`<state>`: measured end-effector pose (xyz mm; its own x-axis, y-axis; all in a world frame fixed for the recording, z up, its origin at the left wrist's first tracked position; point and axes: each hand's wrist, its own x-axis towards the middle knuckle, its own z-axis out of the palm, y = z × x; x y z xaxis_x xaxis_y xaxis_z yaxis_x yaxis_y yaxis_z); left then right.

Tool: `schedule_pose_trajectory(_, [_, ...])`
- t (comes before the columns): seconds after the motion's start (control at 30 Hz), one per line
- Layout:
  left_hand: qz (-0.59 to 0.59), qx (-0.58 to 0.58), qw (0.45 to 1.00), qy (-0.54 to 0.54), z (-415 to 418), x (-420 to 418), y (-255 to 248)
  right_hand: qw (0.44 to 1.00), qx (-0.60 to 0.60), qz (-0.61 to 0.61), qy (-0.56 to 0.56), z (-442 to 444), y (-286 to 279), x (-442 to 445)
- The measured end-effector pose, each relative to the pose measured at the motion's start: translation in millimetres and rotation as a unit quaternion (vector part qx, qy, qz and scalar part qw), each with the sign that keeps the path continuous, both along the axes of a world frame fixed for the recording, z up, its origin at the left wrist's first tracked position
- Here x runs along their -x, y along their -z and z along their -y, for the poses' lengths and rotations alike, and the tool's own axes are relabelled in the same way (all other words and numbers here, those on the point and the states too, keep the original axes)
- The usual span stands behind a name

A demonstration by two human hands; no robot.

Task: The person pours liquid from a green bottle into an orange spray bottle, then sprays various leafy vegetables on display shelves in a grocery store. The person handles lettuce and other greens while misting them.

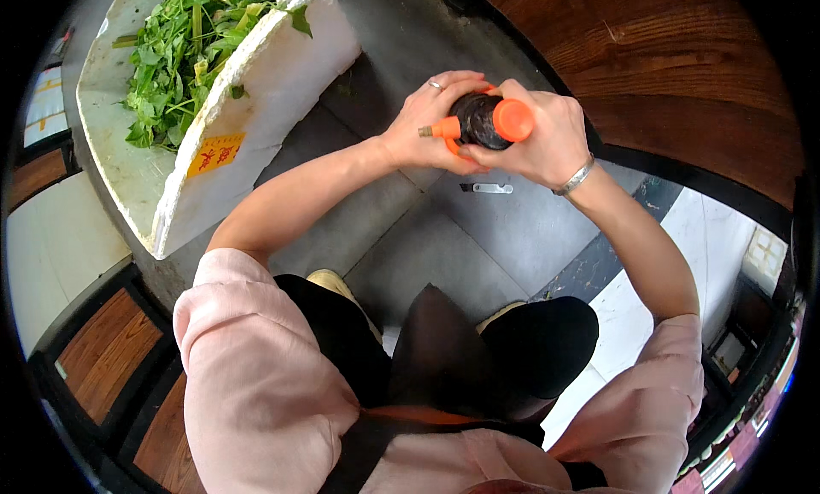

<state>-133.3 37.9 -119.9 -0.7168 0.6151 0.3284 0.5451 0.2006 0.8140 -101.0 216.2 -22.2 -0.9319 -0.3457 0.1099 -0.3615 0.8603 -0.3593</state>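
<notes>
Both my hands are around a dark spray bottle (477, 119) with an orange nozzle, knob and collar, held up above the grey floor tiles. My left hand (432, 122), with a ring on one finger, grips its left side; the orange nozzle with a brass-coloured tip points left over this hand. On the right, my right hand (544, 132) closes on the bottle by its round orange knob (513, 120). A bracelet is on my right wrist. Below the hands, a small white-handled tool (490, 188) with a dark end lies on the floor, touching neither hand.
A white foam box (256, 103) at the upper left holds leafy green stems (182, 64); an orange label with writing is on its side. Dark wooden panels with black edges (666, 64) stand at the upper right, and more (109, 353) at the lower left. My knees are below.
</notes>
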Motion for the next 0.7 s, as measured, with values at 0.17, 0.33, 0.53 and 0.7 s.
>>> schedule_pose_trajectory(0.17, [-0.003,0.017,1.000,-0.002,0,-4,-8,0.993,-0.028,0.030,0.112,12,1,-16])
schedule_pose_trajectory(0.33, [0.090,0.053,0.993,0.061,4,2,-18,0.989,-0.046,0.009,0.142,19,-6,-22])
schedule_pose_trajectory(0.53, [-0.014,0.255,0.966,0.044,76,22,20,0.982,-0.152,-0.007,0.116,-11,-29,-48])
schedule_pose_trajectory(0.7, [-0.070,0.513,0.855,0.020,107,44,89,0.955,0.033,0.182,0.233,-102,-8,-124])
